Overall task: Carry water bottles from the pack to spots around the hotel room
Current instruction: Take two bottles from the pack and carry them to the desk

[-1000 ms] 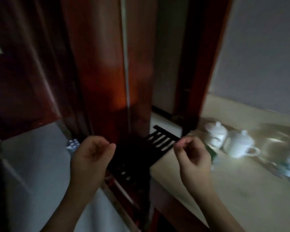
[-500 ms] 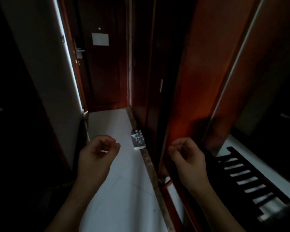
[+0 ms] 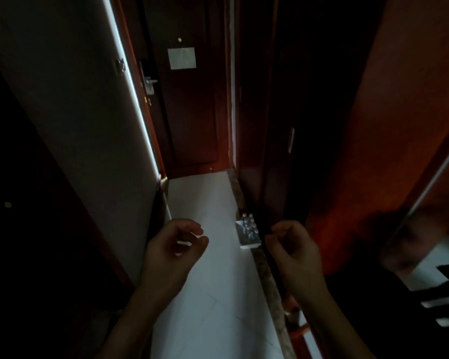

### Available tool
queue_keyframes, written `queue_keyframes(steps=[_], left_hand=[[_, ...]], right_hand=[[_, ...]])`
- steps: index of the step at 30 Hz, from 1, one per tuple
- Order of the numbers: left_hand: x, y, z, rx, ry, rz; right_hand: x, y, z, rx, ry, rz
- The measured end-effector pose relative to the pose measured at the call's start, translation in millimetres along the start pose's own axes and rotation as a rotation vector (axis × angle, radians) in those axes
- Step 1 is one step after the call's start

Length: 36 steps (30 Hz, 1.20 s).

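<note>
The pack of water bottles (image 3: 248,232) sits on the pale floor against the right wall of a dim entry corridor, with several small capped bottles upright in a white tray. My left hand (image 3: 175,248) hangs in front of me, left of the pack, fingers loosely curled and holding nothing. Just right of the pack in the view, my right hand (image 3: 292,248) is also loosely curled and empty. Both hands are nearer to me than the pack and do not touch it.
The room door (image 3: 189,104) with a lever handle and a paper notice closes the corridor's far end. A white wall (image 3: 83,120) bounds the left, dark red wardrobe panels (image 3: 373,141) the right. A black slatted luggage rack (image 3: 441,301) is at lower right. The pale floor (image 3: 205,294) runs ahead.
The view has swung left from the counter with cups to the corridor, and the pack now appears closer. Both hands stay raised and empty, the left fingers slightly more apart.
</note>
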<state>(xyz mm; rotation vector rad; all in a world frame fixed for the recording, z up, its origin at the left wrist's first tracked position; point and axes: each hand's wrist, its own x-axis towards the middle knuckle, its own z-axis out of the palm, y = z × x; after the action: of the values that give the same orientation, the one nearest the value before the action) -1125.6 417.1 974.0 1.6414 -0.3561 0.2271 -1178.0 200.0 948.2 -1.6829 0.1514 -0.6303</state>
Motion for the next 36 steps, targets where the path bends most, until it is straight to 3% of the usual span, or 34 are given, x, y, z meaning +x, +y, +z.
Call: queue_keyframes(steps=[8, 15, 25, 29, 36], left_hand=[[132, -17, 12, 0.067, 0.085, -0.003], [227, -81, -3, 0.068, 0.15, -0.089], [427, -178, -22, 0.101, -0.008, -0.025], [501, -204, -2, 0.139, -0.177, 0.021], [595, -262, 60, 0.179, -0.3, 0.019]], right_hand=[[145, 21, 49, 0.005, -0.091, -0.054], [244, 60, 111, -0.01, -0.108, -0.011], [398, 103, 204, -0.188, -0.052, -0.011], [444, 119, 223, -0.171, 0.057, 0.015], [518, 183, 224, -0.198, 0.182, 0.132]])
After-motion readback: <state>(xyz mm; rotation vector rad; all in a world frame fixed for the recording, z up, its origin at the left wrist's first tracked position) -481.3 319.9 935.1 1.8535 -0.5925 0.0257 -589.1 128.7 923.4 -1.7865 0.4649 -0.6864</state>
